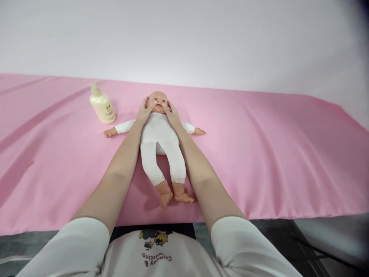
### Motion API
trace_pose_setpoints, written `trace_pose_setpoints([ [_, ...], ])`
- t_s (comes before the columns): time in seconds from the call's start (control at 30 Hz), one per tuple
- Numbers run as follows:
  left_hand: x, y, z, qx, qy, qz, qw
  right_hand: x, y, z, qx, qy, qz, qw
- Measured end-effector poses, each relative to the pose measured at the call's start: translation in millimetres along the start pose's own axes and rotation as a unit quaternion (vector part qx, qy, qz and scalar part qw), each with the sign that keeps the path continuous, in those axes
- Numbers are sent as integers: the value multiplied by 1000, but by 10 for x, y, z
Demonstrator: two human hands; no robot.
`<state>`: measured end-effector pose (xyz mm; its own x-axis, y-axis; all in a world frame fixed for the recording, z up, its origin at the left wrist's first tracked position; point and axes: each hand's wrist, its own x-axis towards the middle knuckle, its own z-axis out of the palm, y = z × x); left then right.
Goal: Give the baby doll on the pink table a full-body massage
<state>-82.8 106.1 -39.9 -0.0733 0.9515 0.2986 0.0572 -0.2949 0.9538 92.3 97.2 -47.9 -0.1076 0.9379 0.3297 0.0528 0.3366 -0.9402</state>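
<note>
A: Your left hand point(143, 110) and right hand point(172, 113) are both on the doll point(159, 132), one cupped against each side of its head, fingertips at the cheeks. Neither is clenched; they're curved and pressing lightly, holding the head between them

B: And where does the doll lie?

A: On its back in the middle of the pink sheet point(259, 154), head at the far end, feet near you, arms spread out left and right. It's dressed in a white bodysuit

B: How far along would you say you are?

A: I'd judge you're at the face, with the hands working the cheeks. The body, arms and legs lie untouched by your hands right now. The lotion bottle point(102, 105) stands upright to the far left of the head, apart from your left hand, its pump not pressed
</note>
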Motion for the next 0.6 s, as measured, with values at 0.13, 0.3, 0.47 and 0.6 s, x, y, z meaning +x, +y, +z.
trace_pose_setpoints([
  [0.13, 1, 1, -3, -4, 8, -6, 1000, 0, -12, 5, -12, 28, 9, 999],
  [0.3, 34, -54, -30, -12, 29, -2, 1000, 13, -2, -25, -51, 32, 9, 998],
  [0.47, 45, -59, -21, -19, 32, -5, 999, -1, -34, -20, -34, 32, 23, 999],
  [0.6, 29, -36, 8, -22, 11, -3, 1000, -45, -110, 16, 4, 15, 20, 1000],
])
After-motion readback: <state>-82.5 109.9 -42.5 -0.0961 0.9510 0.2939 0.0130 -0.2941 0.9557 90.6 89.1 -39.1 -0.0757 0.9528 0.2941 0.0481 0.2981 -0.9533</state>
